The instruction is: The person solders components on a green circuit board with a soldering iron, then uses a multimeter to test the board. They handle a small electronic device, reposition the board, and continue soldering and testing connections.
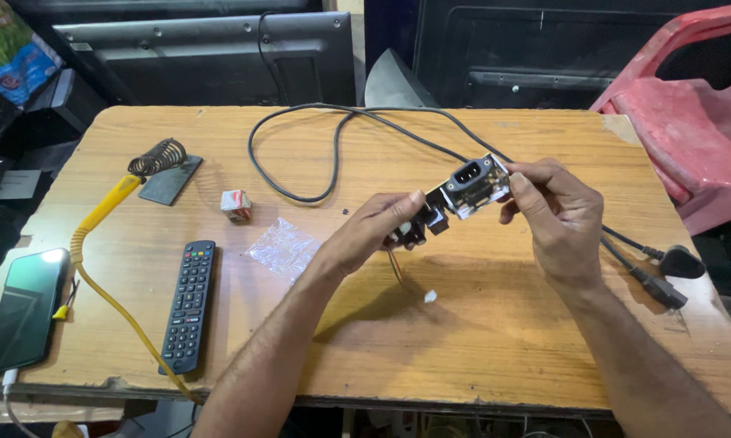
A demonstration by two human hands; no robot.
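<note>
Wooden table (479,341), worn at the edges, backed by dark television panels (211,49) and a red plastic chair (690,105). Held above mid-table: small power-inlet module (471,185), socket face turned up toward the eyes, right hand (556,215) pinching its end closed, left hand (373,227) clamped on the dark underside, thin wires (398,272) dangling free. Laid aside: black power cord (333,146), remote control (188,304), phone (25,308), yellow-handled soldering iron (106,207) parked by its coil stand (156,156).

The table (495,341) is bare wood, matt and scuffed, its front edge chipped. The power socket (472,185) between the left hand (373,231) and right hand (556,215) looks like black plastic in a shiny metal frame, though it is too small to be sure. The cable (300,134) is matt black rubber or plastic. The remote (188,304) is matt black plastic, the phone (26,308) glossy glass. The small bag (282,247) is clear crinkled plastic. The chair (690,105) is dull red plastic.
</note>
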